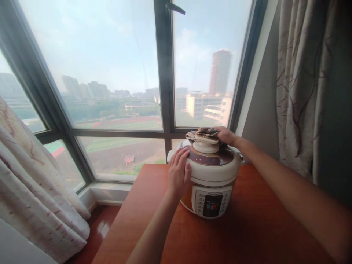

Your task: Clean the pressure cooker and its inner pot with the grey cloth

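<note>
An electric pressure cooker (211, 176), white with a brown lid top and a front control panel, stands upright on the wooden table. My left hand (179, 170) lies against the left side of its lid, fingers stretched out and holding nothing. On top of the lid's white knob (205, 146) is a crumpled, patterned cloth (205, 132). My right hand (227, 136) grips the cloth at the knob's far right side; its fingertips are mostly hidden behind the cloth.
The reddish-brown table (137, 227) reaches close to the window (118, 134). Patterned curtains hang on both sides, a left curtain (35, 190) and a right curtain (297, 84). A window handle (176, 8) juts out at the top.
</note>
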Demonstrator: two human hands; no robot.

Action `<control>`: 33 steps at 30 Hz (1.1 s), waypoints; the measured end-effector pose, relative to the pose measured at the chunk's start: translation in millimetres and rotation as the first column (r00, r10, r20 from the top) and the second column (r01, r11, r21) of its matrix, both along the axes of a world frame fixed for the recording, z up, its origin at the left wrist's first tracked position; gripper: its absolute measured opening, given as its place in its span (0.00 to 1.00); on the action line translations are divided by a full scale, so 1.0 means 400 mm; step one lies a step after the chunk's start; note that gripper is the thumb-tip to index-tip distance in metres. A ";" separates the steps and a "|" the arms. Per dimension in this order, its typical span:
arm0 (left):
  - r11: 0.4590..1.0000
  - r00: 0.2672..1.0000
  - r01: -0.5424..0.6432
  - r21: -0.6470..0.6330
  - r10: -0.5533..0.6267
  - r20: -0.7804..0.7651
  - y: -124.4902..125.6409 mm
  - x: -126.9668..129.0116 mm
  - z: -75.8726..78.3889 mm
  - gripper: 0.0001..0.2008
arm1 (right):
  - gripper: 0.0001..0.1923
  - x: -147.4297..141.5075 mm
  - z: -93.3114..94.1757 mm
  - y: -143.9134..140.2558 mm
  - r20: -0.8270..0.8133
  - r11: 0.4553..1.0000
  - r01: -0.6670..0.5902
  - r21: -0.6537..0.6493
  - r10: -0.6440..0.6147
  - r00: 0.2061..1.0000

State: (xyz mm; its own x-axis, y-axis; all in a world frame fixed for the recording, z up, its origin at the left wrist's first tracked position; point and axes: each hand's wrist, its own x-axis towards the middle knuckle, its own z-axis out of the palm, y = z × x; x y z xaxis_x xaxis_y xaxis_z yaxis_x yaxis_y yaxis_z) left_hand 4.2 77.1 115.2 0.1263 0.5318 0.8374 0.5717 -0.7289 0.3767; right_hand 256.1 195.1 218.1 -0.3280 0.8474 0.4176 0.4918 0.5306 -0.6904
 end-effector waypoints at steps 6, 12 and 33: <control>1.000 1.000 0.010 0.014 -0.010 -0.015 0.000 -0.006 -0.002 0.20 | 0.16 0.017 0.002 -0.005 -0.025 1.000 -0.020 -0.015 0.020 0.999; 1.000 0.999 0.002 0.030 -0.003 0.037 -0.004 0.010 -0.001 0.19 | 0.12 0.009 0.009 0.014 -0.012 0.999 0.005 -0.033 -0.006 1.000; 0.995 0.999 -0.018 0.098 0.015 0.030 0.004 0.010 -0.010 0.21 | 0.12 0.129 -0.017 -0.009 0.062 0.942 0.250 -0.223 -0.242 0.968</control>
